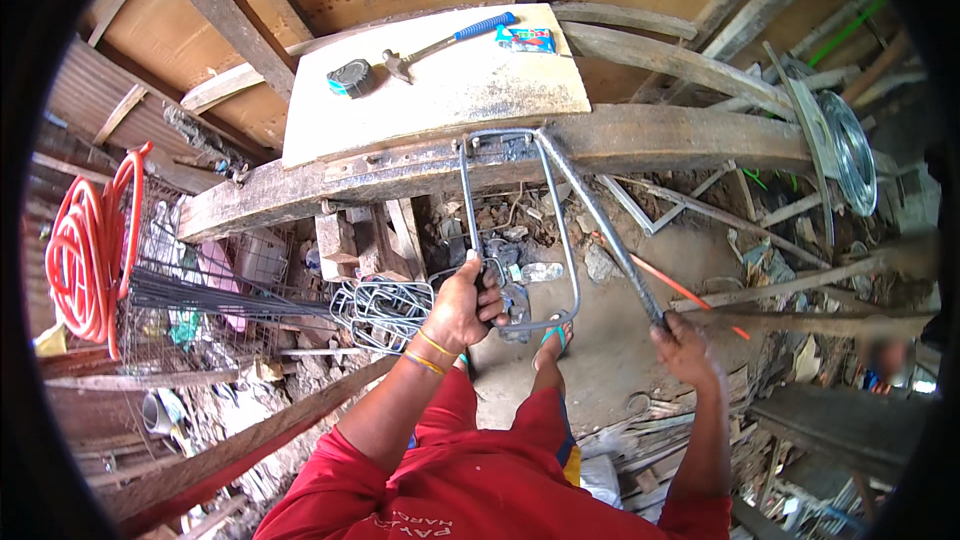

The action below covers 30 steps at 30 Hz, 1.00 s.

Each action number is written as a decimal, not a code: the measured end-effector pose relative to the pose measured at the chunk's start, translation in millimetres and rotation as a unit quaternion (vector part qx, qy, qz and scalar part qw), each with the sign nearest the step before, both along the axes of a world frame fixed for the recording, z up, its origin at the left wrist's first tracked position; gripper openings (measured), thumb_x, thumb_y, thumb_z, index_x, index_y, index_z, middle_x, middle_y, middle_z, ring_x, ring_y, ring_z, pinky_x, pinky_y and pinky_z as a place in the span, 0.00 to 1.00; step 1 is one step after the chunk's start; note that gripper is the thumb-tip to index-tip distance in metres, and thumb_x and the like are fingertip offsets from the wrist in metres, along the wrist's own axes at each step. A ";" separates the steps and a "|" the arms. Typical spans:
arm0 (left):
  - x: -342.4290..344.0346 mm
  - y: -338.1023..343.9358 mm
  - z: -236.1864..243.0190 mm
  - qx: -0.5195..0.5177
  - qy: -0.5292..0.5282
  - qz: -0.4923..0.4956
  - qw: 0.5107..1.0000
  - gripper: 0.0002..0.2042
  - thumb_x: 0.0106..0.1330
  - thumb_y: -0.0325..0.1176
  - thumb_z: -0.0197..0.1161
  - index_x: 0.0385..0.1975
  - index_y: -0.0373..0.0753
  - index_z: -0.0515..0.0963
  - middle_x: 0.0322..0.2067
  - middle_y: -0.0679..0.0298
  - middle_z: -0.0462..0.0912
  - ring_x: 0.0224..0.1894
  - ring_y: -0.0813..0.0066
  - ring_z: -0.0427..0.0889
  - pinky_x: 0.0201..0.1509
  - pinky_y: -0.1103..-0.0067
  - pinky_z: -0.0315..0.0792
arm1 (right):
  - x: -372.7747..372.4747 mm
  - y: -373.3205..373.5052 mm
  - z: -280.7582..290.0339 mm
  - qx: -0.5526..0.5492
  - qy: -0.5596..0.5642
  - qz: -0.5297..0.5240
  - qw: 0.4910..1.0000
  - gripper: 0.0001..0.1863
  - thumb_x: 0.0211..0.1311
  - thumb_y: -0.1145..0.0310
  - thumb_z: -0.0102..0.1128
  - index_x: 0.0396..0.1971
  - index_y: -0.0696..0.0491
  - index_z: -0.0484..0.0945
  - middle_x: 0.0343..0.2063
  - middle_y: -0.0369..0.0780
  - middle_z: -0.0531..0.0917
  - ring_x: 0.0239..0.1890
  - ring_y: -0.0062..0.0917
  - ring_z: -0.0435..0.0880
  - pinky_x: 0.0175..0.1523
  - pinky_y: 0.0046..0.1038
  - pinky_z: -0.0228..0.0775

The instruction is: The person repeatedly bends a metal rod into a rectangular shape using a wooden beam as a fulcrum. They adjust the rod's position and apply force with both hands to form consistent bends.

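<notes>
Head view: a rebar loop (520,230) is hooked at the bench's (640,140) front edge, gripped by the left hand (462,308); the bending bar (600,220) is clenched by the right hand (682,348). If the bar slips off, the loop could spring back and fingers be pinched.

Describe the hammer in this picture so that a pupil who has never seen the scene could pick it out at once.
Find the pale wooden board lying on the long dark beam at the top of the picture. The hammer lies near the board's far edge, between a round tape measure and a small colourful packet. It alone has a metal head and a blue grip.
</notes>
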<state>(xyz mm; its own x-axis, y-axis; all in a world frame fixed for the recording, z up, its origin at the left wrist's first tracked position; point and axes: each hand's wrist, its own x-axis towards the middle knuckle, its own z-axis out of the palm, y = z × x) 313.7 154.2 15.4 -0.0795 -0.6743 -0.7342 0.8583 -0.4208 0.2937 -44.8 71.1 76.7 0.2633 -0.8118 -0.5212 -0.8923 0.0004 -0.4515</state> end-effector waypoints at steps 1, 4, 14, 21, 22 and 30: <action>-0.9 -0.3 -0.1 0.015 0.008 0.009 1.000 0.24 0.79 0.58 0.39 0.26 0.47 0.66 0.14 0.73 0.55 0.14 0.76 0.53 0.25 0.69 0.62 | -2.5 -7.5 2.6 0.045 -0.050 -0.002 0.998 0.14 0.72 0.57 0.55 0.37 0.55 0.74 0.23 0.45 0.81 0.26 0.41 0.82 0.34 0.43 0.73; -3.5 -0.4 0.6 0.022 -0.003 0.016 1.000 0.25 0.78 0.59 0.40 0.25 0.47 0.65 0.14 0.73 0.56 0.14 0.77 0.53 0.27 0.72 0.61 | -5.1 -19.7 12.5 0.149 -0.115 -0.036 0.981 0.11 0.72 0.62 0.57 0.35 0.55 0.73 0.19 0.38 0.77 0.18 0.25 0.77 0.25 0.32 0.70; -7.0 -2.4 -1.9 0.059 -0.010 0.043 0.997 0.23 0.78 0.57 0.43 0.24 0.48 0.66 0.13 0.73 0.56 0.12 0.77 0.54 0.24 0.71 0.61 | -9.6 -11.2 2.0 0.186 -0.181 -0.037 0.965 0.11 0.72 0.63 0.58 0.32 0.55 0.72 0.16 0.36 0.76 0.16 0.22 0.74 0.24 0.29 0.68; -9.8 -4.5 5.5 0.074 -0.020 0.044 0.996 0.24 0.77 0.58 0.41 0.24 0.46 0.66 0.14 0.73 0.56 0.13 0.78 0.54 0.25 0.73 0.59 | -10.3 -14.1 -5.9 0.084 -0.225 0.016 0.971 0.09 0.72 0.67 0.56 0.31 0.54 0.71 0.14 0.34 0.73 0.14 0.17 0.71 0.20 0.25 0.64; -10.4 -3.9 6.7 0.077 -0.020 0.044 0.996 0.24 0.78 0.58 0.41 0.24 0.46 0.66 0.14 0.73 0.56 0.13 0.78 0.54 0.25 0.73 0.59 | -9.9 -16.0 -3.9 0.092 -0.221 0.016 0.971 0.09 0.72 0.67 0.56 0.31 0.55 0.71 0.14 0.34 0.73 0.14 0.17 0.71 0.21 0.25 0.64; -8.4 2.7 -6.6 0.030 -0.029 0.046 0.998 0.23 0.78 0.57 0.43 0.32 0.44 0.72 0.19 0.68 0.66 0.18 0.74 0.64 0.31 0.69 0.66 | -12.3 -23.5 -0.1 0.263 -0.242 -0.080 0.930 0.11 0.71 0.63 0.60 0.32 0.54 0.72 0.16 0.35 0.74 0.16 0.22 0.74 0.23 0.27 0.66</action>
